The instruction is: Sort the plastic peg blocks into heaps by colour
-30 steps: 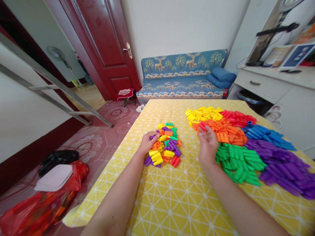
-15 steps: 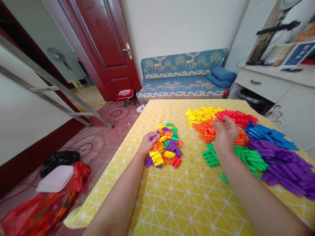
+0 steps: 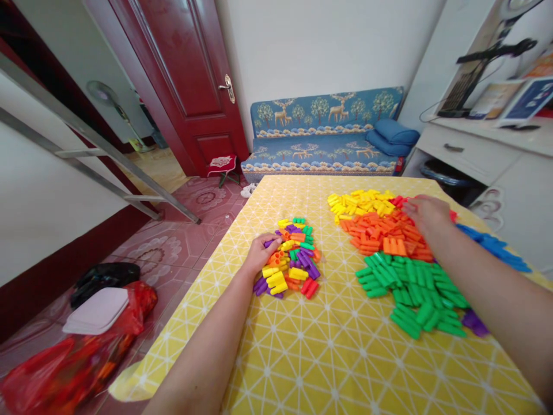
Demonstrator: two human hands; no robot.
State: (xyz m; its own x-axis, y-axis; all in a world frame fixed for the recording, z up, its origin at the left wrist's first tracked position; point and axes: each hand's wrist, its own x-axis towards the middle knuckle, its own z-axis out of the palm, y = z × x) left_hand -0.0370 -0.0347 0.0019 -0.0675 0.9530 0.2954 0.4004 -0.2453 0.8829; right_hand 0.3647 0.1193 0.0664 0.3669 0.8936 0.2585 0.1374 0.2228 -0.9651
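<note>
A mixed pile of tube-shaped plastic building blocks [image 3: 298, 274] in several colours lies on the left of the table. My left hand [image 3: 261, 253] rests at its left edge, thumb and fingers closed around a purple block [image 3: 269, 243]. On the right, my right hand [image 3: 430, 214] reaches over the red blocks [image 3: 399, 201], its fingers drawn together; whatever is in them is hidden. Around it spread sorted heaps: yellow blocks [image 3: 360, 203], orange blocks [image 3: 382, 233], green blocks [image 3: 417, 288] and blue blocks [image 3: 496, 248]. My forearm covers most of the purple heap [image 3: 475, 323].
A yellow patterned cloth [image 3: 328, 346] covers the table. Beyond it stands a blue sofa [image 3: 319, 150]; a white cabinet [image 3: 488, 155] is at the right. Red bags [image 3: 56, 369] lie on the floor at left, near a metal ladder [image 3: 129, 173].
My right hand has moved right, from above the orange and red heaps to the red heap, uncovering orange and green blocks. My left hand stays at the mixed pile.
</note>
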